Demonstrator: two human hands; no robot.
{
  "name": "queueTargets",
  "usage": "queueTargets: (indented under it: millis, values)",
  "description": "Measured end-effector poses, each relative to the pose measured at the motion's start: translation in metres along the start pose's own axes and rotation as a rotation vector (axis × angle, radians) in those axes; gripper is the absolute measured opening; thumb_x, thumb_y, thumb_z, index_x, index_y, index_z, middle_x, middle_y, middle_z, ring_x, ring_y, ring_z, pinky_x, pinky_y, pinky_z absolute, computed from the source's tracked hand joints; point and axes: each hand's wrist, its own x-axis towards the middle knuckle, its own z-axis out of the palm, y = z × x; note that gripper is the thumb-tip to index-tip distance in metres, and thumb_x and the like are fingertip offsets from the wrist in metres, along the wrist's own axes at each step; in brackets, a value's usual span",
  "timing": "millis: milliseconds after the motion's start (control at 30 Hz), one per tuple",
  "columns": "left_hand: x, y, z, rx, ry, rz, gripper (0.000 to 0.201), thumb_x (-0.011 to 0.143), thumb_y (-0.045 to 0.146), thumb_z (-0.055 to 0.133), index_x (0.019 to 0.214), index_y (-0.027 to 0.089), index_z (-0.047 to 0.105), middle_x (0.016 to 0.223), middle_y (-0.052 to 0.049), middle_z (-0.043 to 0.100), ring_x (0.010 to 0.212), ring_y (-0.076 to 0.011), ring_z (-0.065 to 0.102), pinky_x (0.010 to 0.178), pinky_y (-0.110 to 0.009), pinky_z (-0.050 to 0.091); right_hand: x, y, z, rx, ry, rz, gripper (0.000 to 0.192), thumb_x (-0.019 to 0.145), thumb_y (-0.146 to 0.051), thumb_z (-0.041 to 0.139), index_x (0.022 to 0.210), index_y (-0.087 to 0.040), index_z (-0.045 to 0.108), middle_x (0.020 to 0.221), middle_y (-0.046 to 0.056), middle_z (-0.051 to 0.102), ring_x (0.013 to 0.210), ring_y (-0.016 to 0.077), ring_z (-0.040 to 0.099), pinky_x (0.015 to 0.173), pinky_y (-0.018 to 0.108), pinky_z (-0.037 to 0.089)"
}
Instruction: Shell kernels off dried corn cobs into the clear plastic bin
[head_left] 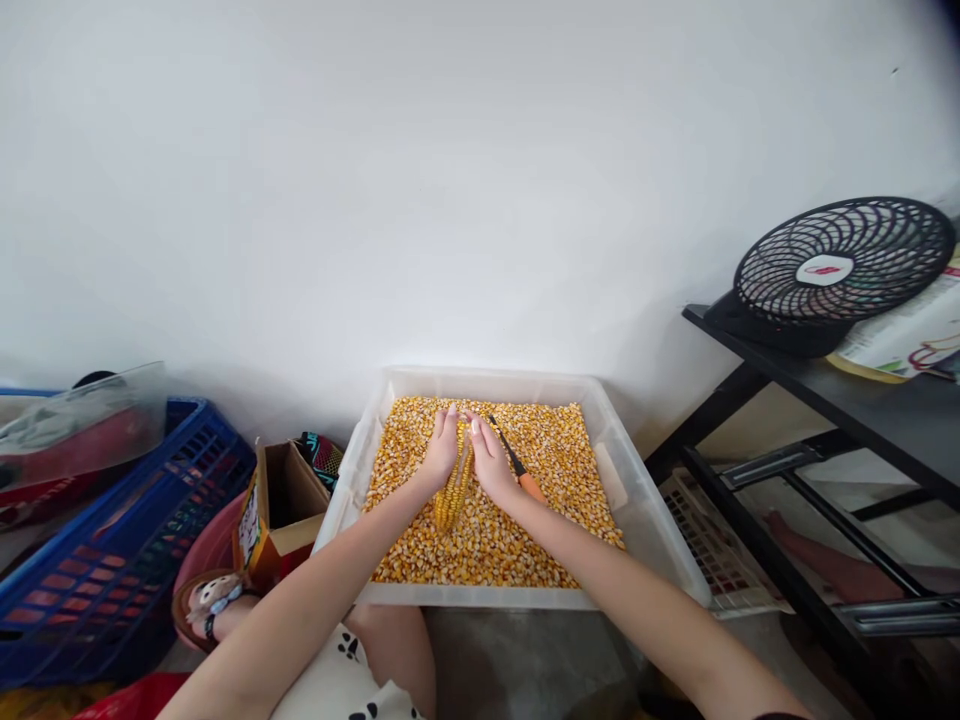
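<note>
A translucent plastic bin (pixel 645 500) sits on the floor against the white wall, filled with loose yellow corn kernels (pixel 555 450). Over the middle of it, my left hand (pixel 441 447) and my right hand (pixel 489 456) both grip a yellow corn cob (pixel 453 494), which hangs upright between them with its lower end just above the kernels. A screwdriver-like tool with an orange handle (pixel 531 486) and a dark shaft lies on the kernels just right of my right hand.
A blue plastic crate (pixel 112 570) and an open cardboard box (pixel 281 500) stand to the left. At the right, a black table (pixel 885 400) carries a black fan (pixel 844 265). My knee (pixel 390 650) is below the bin.
</note>
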Motion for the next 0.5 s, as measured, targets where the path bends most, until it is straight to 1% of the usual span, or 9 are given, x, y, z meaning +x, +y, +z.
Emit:
queueTargets:
  millis: [100, 167, 233, 333, 500]
  values:
    - [0.0, 0.002, -0.001, 0.014, 0.016, 0.042, 0.028, 0.092, 0.041, 0.027, 0.088, 0.021, 0.046, 0.093, -0.006, 0.054, 0.102, -0.0195, 0.051, 0.097, -0.034, 0.036, 0.004, -0.004, 0.003, 0.105, 0.017, 0.155, 0.035, 0.081, -0.051, 0.049, 0.099, -0.025, 0.064, 0.112, 0.004, 0.063, 0.116, 0.0202, 0.049, 0.1, 0.036, 0.035]
    - [-0.001, 0.002, -0.001, 0.015, 0.01, 0.102, 0.028, 0.092, 0.043, 0.028, 0.089, 0.02, 0.044, 0.091, -0.005, 0.053, 0.098, -0.0185, 0.052, 0.094, -0.032, 0.038, 0.006, -0.007, 0.005, 0.143, 0.024, 0.209, 0.033, 0.078, -0.05, 0.054, 0.097, -0.025, 0.064, 0.108, 0.003, 0.064, 0.112, 0.0205, 0.051, 0.099, 0.036, 0.036]
    - [-0.004, 0.001, 0.002, 0.008, 0.005, 0.139, 0.027, 0.092, 0.043, 0.029, 0.09, 0.02, 0.042, 0.089, -0.005, 0.053, 0.094, -0.0175, 0.053, 0.092, -0.031, 0.04, 0.006, -0.008, 0.009, 0.167, 0.048, 0.213, 0.03, 0.076, -0.048, 0.057, 0.095, -0.025, 0.062, 0.105, 0.002, 0.064, 0.108, 0.0198, 0.052, 0.099, 0.035, 0.036]
    - [-0.008, -0.002, 0.005, -0.025, 0.0, 0.143, 0.025, 0.092, 0.044, 0.029, 0.091, 0.021, 0.04, 0.09, -0.006, 0.054, 0.091, -0.0169, 0.054, 0.089, -0.03, 0.041, 0.001, -0.005, 0.014, 0.199, 0.066, 0.202, 0.026, 0.078, -0.046, 0.053, 0.092, -0.025, 0.059, 0.105, 0.002, 0.063, 0.105, 0.0186, 0.053, 0.098, 0.034, 0.035]
    - [-0.009, -0.005, 0.007, -0.046, 0.054, 0.123, 0.028, 0.091, 0.047, 0.03, 0.089, 0.021, 0.04, 0.089, -0.006, 0.052, 0.09, -0.0179, 0.053, 0.087, -0.03, 0.041, -0.003, -0.004, 0.017, 0.182, 0.018, 0.179, 0.031, 0.081, -0.049, 0.048, 0.099, -0.026, 0.058, 0.114, 0.004, 0.061, 0.111, 0.0182, 0.05, 0.103, 0.035, 0.031]
